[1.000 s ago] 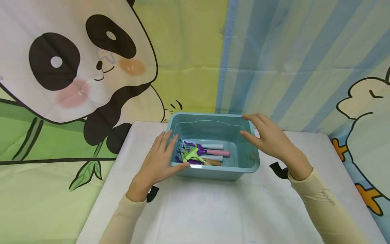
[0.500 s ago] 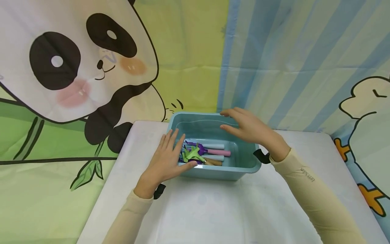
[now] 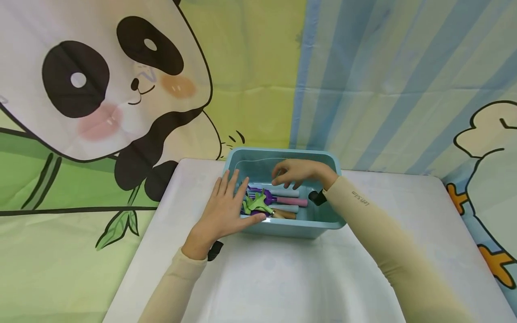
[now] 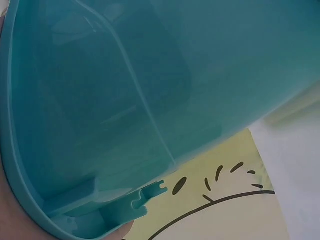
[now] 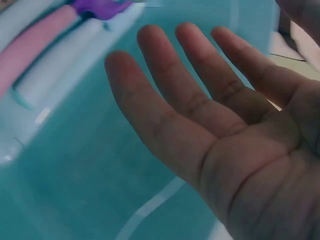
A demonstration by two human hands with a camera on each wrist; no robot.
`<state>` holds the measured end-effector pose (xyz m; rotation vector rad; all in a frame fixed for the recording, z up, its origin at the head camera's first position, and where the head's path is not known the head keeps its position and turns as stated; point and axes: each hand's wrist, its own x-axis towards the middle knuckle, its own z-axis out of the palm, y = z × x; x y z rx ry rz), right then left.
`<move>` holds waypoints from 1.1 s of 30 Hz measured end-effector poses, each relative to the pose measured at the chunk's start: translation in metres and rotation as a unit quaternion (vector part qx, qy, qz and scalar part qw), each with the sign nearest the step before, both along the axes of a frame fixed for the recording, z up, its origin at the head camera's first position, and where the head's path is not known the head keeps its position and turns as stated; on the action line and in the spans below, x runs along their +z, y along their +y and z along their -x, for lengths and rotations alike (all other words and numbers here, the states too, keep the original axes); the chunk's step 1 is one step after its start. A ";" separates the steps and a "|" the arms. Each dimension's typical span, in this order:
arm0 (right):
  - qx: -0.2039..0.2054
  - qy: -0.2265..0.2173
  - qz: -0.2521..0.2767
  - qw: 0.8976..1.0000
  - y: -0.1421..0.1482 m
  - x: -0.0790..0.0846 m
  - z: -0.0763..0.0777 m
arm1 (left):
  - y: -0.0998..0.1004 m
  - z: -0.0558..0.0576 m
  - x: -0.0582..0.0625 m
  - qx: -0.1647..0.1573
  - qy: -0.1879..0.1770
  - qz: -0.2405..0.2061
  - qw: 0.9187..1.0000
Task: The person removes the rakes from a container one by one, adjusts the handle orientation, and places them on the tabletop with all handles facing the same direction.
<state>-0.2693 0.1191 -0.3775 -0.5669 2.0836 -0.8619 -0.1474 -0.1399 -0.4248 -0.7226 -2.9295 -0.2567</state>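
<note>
A blue-green plastic bin (image 3: 311, 225) holds several small forked tools at its left side. Among them are a purple-headed tool with a pink handle (image 3: 292, 201), a bright green one (image 3: 256, 204) by a wooden handle (image 3: 286, 214), and light blue handles (image 3: 287, 193). My left hand (image 3: 222, 213) lies along the bin's left end and front rim, fingers straight and spread. Inside the bin, above the handles, my right hand (image 3: 299, 169) hangs with loosely bent fingers. The right wrist view shows its palm (image 5: 260, 160) holding nothing, beside the tools.
The bin stands on a white-covered table (image 3: 274, 278) near its back edge. Behind it hang a panda-printed cloth (image 3: 250, 67) and a blue-striped cloth (image 3: 363, 89). The bin's walls rise around the tools.
My right hand has moved left and down from the bin's right rim to inside the bin above the tools. My left hand has shifted slightly right, still spread.
</note>
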 end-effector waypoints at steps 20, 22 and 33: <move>0.016 -0.156 -0.062 0.986 -0.021 -0.073 0.004 | 0.003 0.004 -0.003 0.006 -0.008 -0.005 1.000; 0.030 -0.154 -0.053 0.986 -0.023 -0.078 0.002 | 0.002 0.003 -0.004 0.009 -0.009 -0.008 1.000; 0.098 0.013 -0.081 0.992 -0.039 -0.094 -0.005 | 0.000 0.001 -0.005 0.012 -0.005 -0.017 1.000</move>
